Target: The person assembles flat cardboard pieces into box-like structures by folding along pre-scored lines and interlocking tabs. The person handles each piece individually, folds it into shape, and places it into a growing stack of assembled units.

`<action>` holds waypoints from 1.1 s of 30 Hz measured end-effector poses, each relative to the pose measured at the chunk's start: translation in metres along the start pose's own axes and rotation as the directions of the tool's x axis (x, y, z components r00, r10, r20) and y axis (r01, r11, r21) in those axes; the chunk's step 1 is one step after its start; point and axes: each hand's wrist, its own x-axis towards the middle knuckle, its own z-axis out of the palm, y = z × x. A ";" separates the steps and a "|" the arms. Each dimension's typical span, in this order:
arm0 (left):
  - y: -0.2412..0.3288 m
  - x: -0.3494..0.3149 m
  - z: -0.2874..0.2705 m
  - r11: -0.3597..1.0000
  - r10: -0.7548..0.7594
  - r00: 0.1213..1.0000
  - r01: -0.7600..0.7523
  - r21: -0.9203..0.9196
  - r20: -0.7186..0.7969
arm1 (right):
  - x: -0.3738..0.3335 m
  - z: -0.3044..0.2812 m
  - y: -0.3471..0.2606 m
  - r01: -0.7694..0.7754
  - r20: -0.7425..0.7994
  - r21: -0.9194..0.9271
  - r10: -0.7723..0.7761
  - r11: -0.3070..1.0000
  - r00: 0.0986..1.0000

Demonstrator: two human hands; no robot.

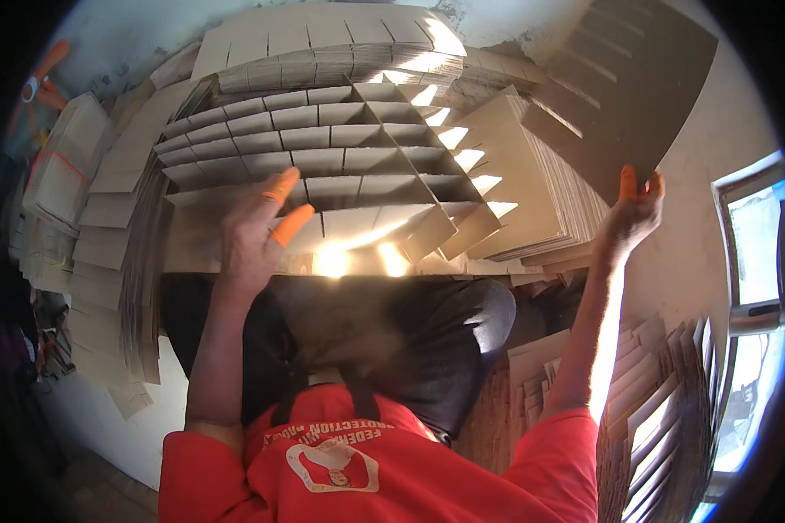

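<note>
My right hand [634, 215] is raised at the right, its fingers closed on the lower end of a slotted cardboard sheet [645, 109]. The sheet is tilted up, with several long slots along its left side. In front of me lies a partly assembled cardboard divider grid [358, 159]: several strips run side to side, crossed by two strips near its right end. Over the grid's near left edge hovers my left hand [255, 228], fingers apart and holding nothing; whether it touches the cardboard I cannot tell. Orange finger covers show on both hands.
Stacked slotted sheets [331, 65] stand behind the grid. Another cardboard stack [519, 187] is to its right, and overlapping sheets [105, 248] line the left. More cardboard pieces [654, 418] stand low at the right, near a window [759, 253]. An orange-bladed fan [39, 85] is far left.
</note>
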 end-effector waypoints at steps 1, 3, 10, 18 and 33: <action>0.000 -0.002 0.007 0.999 0.046 0.999 -0.046 0.019 0.021 | 0.009 -0.002 -0.023 -0.010 0.101 0.189 -0.010 0.982 0.995; -0.004 -0.006 0.018 0.985 0.135 0.987 -0.144 0.099 0.090 | 0.006 0.010 -0.072 -0.136 0.328 0.402 -0.004 0.905 0.945; -0.002 -0.008 0.042 0.988 0.136 0.976 -0.146 0.045 0.172 | -0.011 0.036 -0.134 -0.200 0.754 0.259 -0.069 0.945 0.653; -0.017 -0.007 0.056 0.989 0.133 0.986 -0.138 0.044 0.100 | -0.030 0.066 -0.139 -0.074 0.804 0.183 -0.106 0.980 0.585; -0.023 -0.003 0.062 0.999 0.025 0.988 -0.032 0.040 0.154 | -0.037 0.084 -0.136 -0.056 0.859 0.128 -0.083 0.990 0.505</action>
